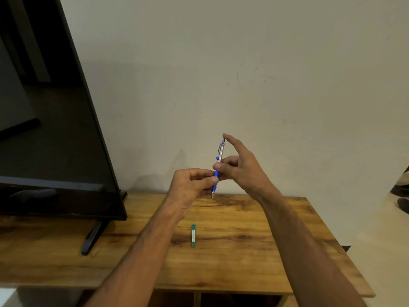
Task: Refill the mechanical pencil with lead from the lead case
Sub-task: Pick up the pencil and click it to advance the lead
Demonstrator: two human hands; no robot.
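Pencil (218,168), the mechanical one with a silver upper barrel and a blue grip, stands nearly upright just above the middle of the frame, its tip pointing down toward the table and its cap end leaning slightly to the right at the top. Both hands meet on it. The left hand (190,185), coming up from the lower left, pinches the blue grip between thumb and curled fingers, close to the tip. The right hand (240,167), reaching in from the lower right, closes thumb and middle fingers on the barrel just above the left hand's hold, while its index finger stretches up so that the fingertip touches the cap end at the top of the pencil. The two hands are touching or nearly touching around the grip; which one cannot be told. Lower in the frame, below the hands and well apart from them, the lead case (193,235) lies flat on the wooden table (254,251), a slim green piece with a pale label, set lengthwise toward the wall between the two forearms. Whether it is open or closed cannot be told. At the left of the frame a dark television screen (51,129) stands on the same table on a black foot, in front of a plain pale wall (243,63).
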